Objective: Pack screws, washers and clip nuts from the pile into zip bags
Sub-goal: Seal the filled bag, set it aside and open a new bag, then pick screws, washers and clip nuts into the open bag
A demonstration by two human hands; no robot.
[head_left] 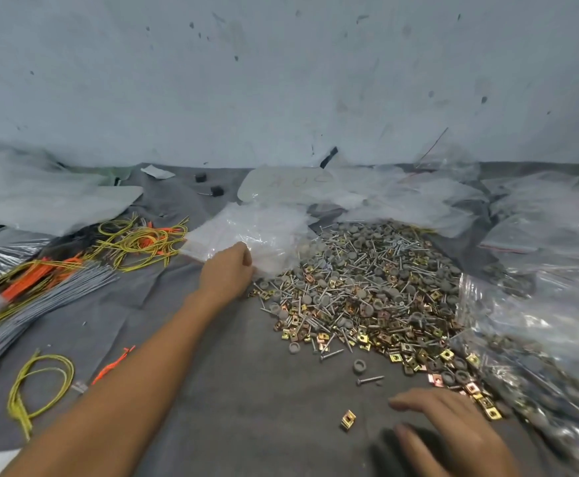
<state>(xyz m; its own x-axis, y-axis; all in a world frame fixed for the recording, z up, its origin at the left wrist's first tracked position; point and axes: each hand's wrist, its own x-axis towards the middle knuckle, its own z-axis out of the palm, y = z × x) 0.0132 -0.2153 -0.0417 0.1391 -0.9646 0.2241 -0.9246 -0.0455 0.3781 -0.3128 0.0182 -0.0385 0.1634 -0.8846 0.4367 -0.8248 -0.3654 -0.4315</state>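
Two hands divide the work: left hand (228,270) pinches the edge of the empty zip bags (246,232), presumably to fetch one for filling; right hand (453,432) (fingers spread, holding nothing) hovers low beside the pile (367,287) of screws, washers and clip nuts on grey cloth (246,390).

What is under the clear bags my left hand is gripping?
The clear bags lie on the grey cloth, their right edge meeting the hardware pile. Anything beneath their middle is hidden.
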